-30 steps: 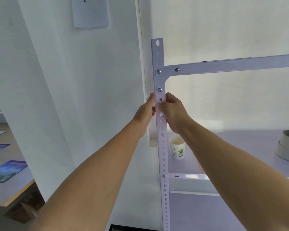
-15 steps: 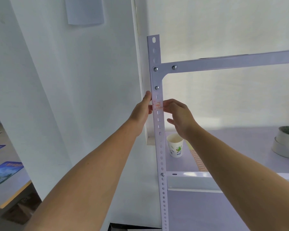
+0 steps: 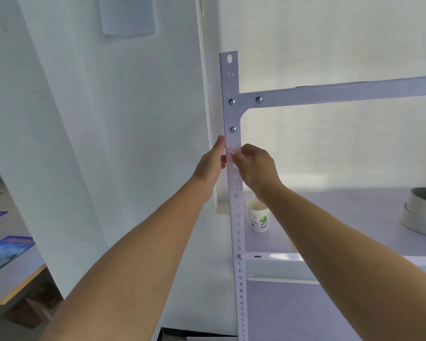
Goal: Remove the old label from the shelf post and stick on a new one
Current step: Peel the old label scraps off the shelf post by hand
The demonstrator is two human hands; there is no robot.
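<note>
Label (image 3: 234, 151), a small pale strip with faint reddish print, is stuck on the flat white perforated metal shelf post (image 3: 237, 217), just below the bolted bracket (image 3: 232, 114). Left hand (image 3: 210, 164) grips the post's edge. Right hand (image 3: 256, 168), fingers curled, pinches the label.

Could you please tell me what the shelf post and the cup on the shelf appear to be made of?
Shelf post: probably steel, painted a smooth pale white; the punched hole row and shiny screws suggest it. Cup: likely paper, matte white with a printed green design, though thin plastic cannot be excluded.
</note>
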